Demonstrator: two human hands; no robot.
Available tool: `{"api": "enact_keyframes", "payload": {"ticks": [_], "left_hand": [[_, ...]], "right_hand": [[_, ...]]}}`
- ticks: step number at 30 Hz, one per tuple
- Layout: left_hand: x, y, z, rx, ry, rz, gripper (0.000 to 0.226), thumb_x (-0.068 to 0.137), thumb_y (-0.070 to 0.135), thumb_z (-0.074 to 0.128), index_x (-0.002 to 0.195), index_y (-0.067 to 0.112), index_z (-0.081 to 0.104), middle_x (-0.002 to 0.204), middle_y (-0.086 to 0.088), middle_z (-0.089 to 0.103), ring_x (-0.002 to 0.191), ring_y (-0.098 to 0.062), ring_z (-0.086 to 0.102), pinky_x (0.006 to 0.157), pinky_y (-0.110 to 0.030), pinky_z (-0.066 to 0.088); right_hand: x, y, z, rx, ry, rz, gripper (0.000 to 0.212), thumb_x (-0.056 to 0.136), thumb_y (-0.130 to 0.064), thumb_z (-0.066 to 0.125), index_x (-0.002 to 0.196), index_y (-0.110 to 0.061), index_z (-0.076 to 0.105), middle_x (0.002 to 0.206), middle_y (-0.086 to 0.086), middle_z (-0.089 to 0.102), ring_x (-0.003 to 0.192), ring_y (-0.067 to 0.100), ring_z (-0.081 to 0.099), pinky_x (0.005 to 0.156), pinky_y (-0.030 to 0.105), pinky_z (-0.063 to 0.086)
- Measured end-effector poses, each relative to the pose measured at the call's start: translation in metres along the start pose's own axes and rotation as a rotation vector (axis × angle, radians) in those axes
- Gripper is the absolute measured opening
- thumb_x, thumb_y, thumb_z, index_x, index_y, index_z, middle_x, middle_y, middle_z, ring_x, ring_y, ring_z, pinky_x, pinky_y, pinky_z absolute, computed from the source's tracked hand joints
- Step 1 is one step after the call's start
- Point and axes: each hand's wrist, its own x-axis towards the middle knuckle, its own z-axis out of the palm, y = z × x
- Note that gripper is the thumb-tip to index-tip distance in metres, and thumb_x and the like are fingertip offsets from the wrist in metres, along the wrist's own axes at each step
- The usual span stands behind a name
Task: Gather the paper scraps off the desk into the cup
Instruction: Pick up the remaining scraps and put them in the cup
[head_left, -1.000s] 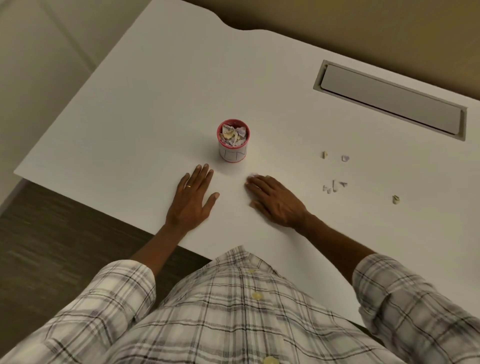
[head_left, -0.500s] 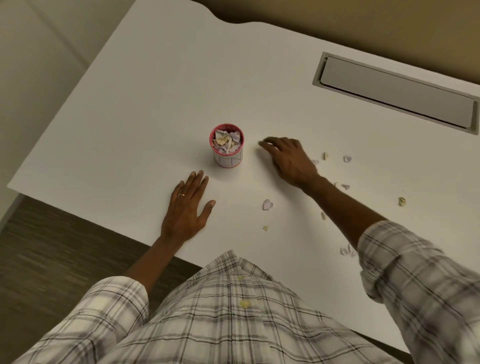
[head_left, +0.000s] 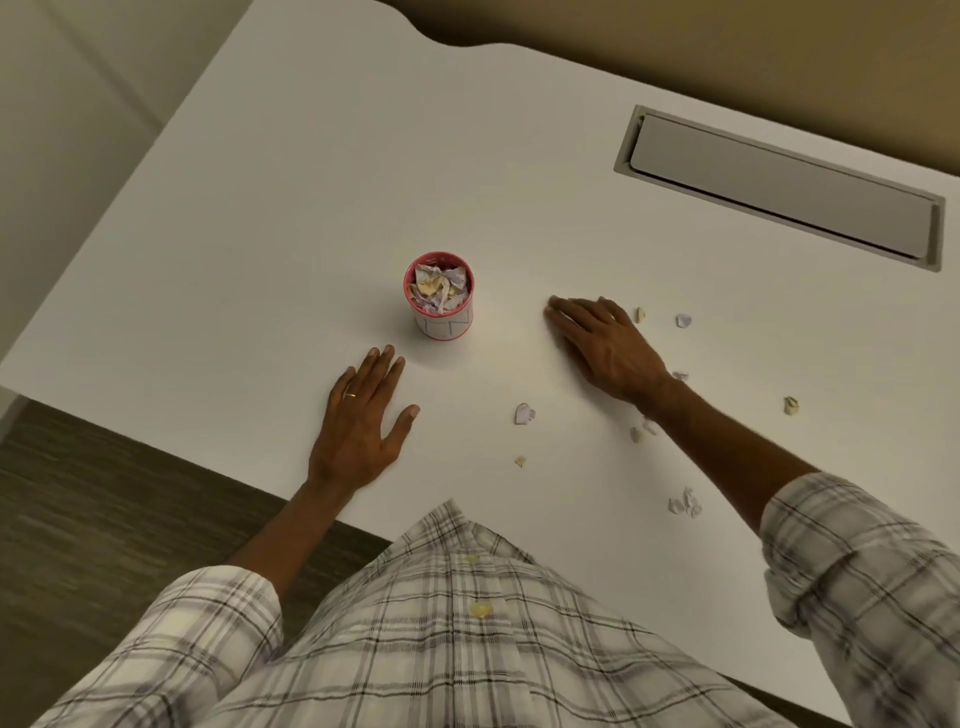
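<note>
No word, brand, number or sign can be read anywhere in the head view. The nearest thing to writing is a set of faint blue strokes on the white side of the cup, on its 6 o'clock face below the red rim; they are too pale and small to tell as letters. The paper scraps on the desk, at 4 o'clock from the cup, show only lilac and yellow tints; no print on them is legible.
</note>
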Motion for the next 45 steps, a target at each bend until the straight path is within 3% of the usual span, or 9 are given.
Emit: {"api": "enact_keyframes", "payload": {"ticks": [5, 12, 17, 22, 25, 28, 36, 41, 45], "left_hand": [[-0.001, 0.002, -0.004, -0.018, -0.002, 0.0, 0.067, 0.101, 0.054, 0.035, 0.158, 0.022, 0.021, 0.167, 0.005, 0.012, 0.155, -0.012, 0.009, 0.126, -0.038, 0.017], [-0.003, 0.004, -0.004, -0.043, -0.014, 0.018, 0.066, 0.102, 0.05, 0.032, 0.158, 0.018, 0.022, 0.167, 0.001, 0.013, 0.156, -0.013, 0.007, 0.127, -0.039, 0.011], [-0.009, 0.019, 0.0, -0.114, 0.032, 0.109, 0.056, 0.106, 0.042, 0.026, 0.151, 0.011, 0.039, 0.162, -0.002, 0.03, 0.154, -0.014, 0.02, 0.125, -0.047, 0.02], [-0.023, 0.073, 0.022, -0.112, -0.038, 0.271, 0.064, 0.103, 0.051, 0.031, 0.157, 0.018, 0.024, 0.167, 0.003, 0.016, 0.155, -0.013, 0.013, 0.126, -0.048, 0.015], [-0.015, 0.108, 0.035, 0.017, -0.097, 0.336, 0.074, 0.101, 0.061, 0.027, 0.16, 0.023, 0.007, 0.169, 0.002, 0.0, 0.156, -0.016, 0.003, 0.127, -0.048, 0.008], [0.0, 0.136, 0.043, 0.086, -0.116, 0.396, 0.068, 0.103, 0.056, 0.02, 0.16, 0.021, 0.006, 0.168, -0.003, -0.001, 0.156, -0.019, 0.002, 0.124, -0.053, 0.016], [0.045, 0.18, 0.044, 0.17, -0.172, 0.41, 0.072, 0.102, 0.057, 0.015, 0.16, 0.014, 0.01, 0.168, -0.005, 0.005, 0.156, -0.021, 0.002, 0.124, -0.055, 0.01], [0.065, 0.191, 0.042, 0.171, -0.178, 0.399, 0.075, 0.101, 0.059, 0.018, 0.16, 0.014, 0.008, 0.168, -0.004, 0.006, 0.156, -0.021, 0.003, 0.124, -0.054, 0.012], [0.086, 0.195, 0.037, 0.139, -0.155, 0.357, 0.082, 0.097, 0.065, 0.023, 0.16, 0.015, 0.004, 0.168, -0.003, -0.001, 0.156, -0.022, 0.001, 0.126, -0.05, 0.01]], "right_hand": [[-0.08, 0.036, -0.005, 0.037, 0.095, 0.07, 0.045, 0.11, -0.029, 0.035, 0.145, -0.007, 0.051, 0.152, 0.013, 0.051, 0.138, 0.031, 0.051, 0.115, 0.044, 0.042], [-0.109, 0.057, -0.004, 0.21, 0.001, 0.619, 0.065, 0.108, -0.047, 0.034, 0.162, -0.019, 0.014, 0.172, 0.007, 0.004, 0.159, 0.031, 0.006, 0.127, 0.056, 0.013], [-0.1, -0.006, 0.011, 0.256, -0.087, 0.471, 0.065, 0.108, -0.049, 0.023, 0.163, -0.02, 0.005, 0.172, 0.002, 0.0, 0.16, 0.023, -0.003, 0.129, 0.052, 0.008], [-0.162, -0.032, 0.013, 0.26, 0.052, 0.366, 0.062, 0.107, -0.053, 0.031, 0.161, -0.025, 0.021, 0.171, -0.003, 0.011, 0.159, 0.017, 0.01, 0.128, 0.049, 0.019], [-0.223, -0.033, 0.021, 0.202, 0.094, 0.515, 0.081, 0.1, -0.064, 0.041, 0.163, -0.023, 0.012, 0.172, -0.002, 0.001, 0.16, 0.02, 0.001, 0.129, 0.05, 0.011], [-0.259, -0.044, 0.033, 0.149, 0.054, 0.623, 0.096, 0.093, -0.076, 0.039, 0.163, -0.024, -0.001, 0.172, 0.0, -0.011, 0.159, 0.024, -0.009, 0.128, 0.056, 0.004], [-0.222, -0.006, 0.028, 0.274, 0.185, 1.057, 0.099, 0.094, -0.071, 0.044, 0.162, -0.022, -0.01, 0.17, 0.005, -0.017, 0.158, 0.031, -0.014, 0.127, 0.06, 0.003], [-0.189, 0.038, 0.012, 0.353, 0.123, 0.994, 0.101, 0.093, -0.071, 0.044, 0.162, -0.015, -0.003, 0.171, 0.011, -0.009, 0.159, 0.031, -0.008, 0.128, 0.056, 0.001], [-0.156, 0.019, 0.013, 0.264, 0.042, 0.604, 0.09, 0.098, -0.063, 0.044, 0.162, -0.01, 0.011, 0.171, 0.01, 0.005, 0.159, 0.027, 0.001, 0.129, 0.05, 0.007]]}}
